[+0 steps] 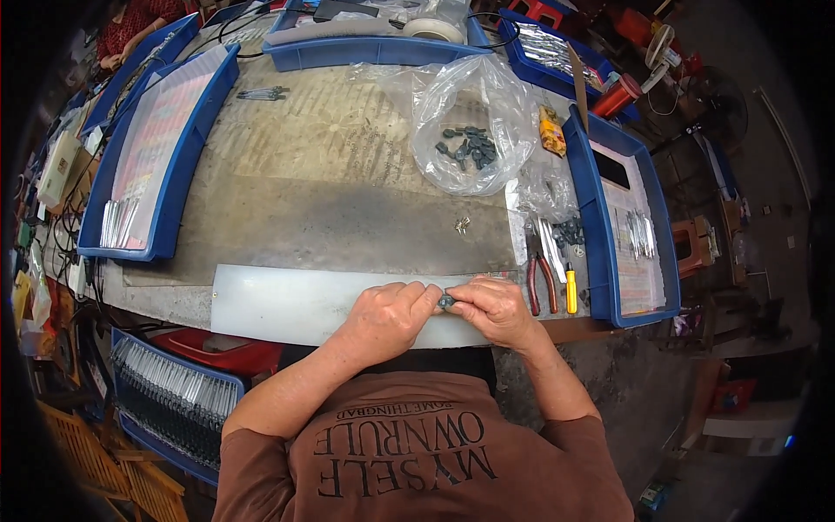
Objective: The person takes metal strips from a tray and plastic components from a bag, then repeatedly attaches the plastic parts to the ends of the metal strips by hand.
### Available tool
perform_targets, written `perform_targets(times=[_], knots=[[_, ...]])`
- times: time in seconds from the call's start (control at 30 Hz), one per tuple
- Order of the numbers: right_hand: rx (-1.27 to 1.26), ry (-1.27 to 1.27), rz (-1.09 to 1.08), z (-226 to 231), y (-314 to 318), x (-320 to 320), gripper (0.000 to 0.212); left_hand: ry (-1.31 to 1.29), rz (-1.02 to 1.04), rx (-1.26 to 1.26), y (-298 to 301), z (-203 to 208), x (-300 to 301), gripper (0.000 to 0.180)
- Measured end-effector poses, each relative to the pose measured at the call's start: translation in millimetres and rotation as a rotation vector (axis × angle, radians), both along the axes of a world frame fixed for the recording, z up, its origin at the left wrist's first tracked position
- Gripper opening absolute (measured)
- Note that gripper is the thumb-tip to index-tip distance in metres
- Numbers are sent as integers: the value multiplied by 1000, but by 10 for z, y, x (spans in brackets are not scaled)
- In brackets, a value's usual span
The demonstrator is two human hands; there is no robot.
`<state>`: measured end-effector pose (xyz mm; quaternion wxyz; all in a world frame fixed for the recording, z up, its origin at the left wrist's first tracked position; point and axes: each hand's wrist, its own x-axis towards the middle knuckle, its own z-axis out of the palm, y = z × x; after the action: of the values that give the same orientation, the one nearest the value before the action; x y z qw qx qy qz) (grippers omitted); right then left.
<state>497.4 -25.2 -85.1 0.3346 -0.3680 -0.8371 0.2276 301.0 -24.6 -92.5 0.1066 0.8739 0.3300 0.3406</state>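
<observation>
Over the near edge of the table, my left hand point(393, 311) and my right hand point(497, 310) meet with fingertips closed on one small dark grey part point(446, 301). It looks like the dark pieces point(470, 150) in the clear plastic bag point(426, 113) beyond. Most of the part is hidden by my fingers, so its exact kind does not show. Beneath both hands lies a pale, translucent sheet point(270, 300). Some tiny metal pieces point(461, 225) sit on the table ahead of my right hand. Red-handled pliers point(546, 285) and a yellow-handled screwdriver point(571, 291) lie to its right.
Blue trays point(187, 174) with thin silvery rods stand at left and right point(604, 226). More trays point(374, 54) line the far side. A blue crate point(178, 396) full of rods is below the table at left. Another person's hand point(111, 61) shows at far left.
</observation>
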Motion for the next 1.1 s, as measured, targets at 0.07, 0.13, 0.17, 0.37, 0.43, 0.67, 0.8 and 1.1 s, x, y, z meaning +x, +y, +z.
perform_targets(times=[0.07, 0.13, 0.17, 0.37, 0.43, 0.67, 0.8, 1.1], knots=[[-22, 7, -4, 0, -2, -3, 17, 4, -2, -2, 7, -3, -2, 18], [-7, 12, -18, 6, -3, -18, 17, 7, -5, -3, 18, 0, 1, 18], [9, 19, -31, 10, -4, -21, 16, 2, -5, -3, 23, 5, 2, 18], [-7, 16, -8, 39, 33, 5, 15, -6, -17, -5, 44, -31, 4, 18], [-16, 27, 0, 37, 48, 20, 15, -6, -27, -2, 46, -35, 3, 18], [10, 41, -58, 1, 38, 1, 14, -32, 37, -13, 10, -21, 34, 18], [-10, 21, -78, 0, 42, -1, 13, -33, 47, -12, 31, -51, 33, 19], [-22, 32, -80, -23, 65, 21, 14, -26, 53, 15, 67, -75, 43, 19]])
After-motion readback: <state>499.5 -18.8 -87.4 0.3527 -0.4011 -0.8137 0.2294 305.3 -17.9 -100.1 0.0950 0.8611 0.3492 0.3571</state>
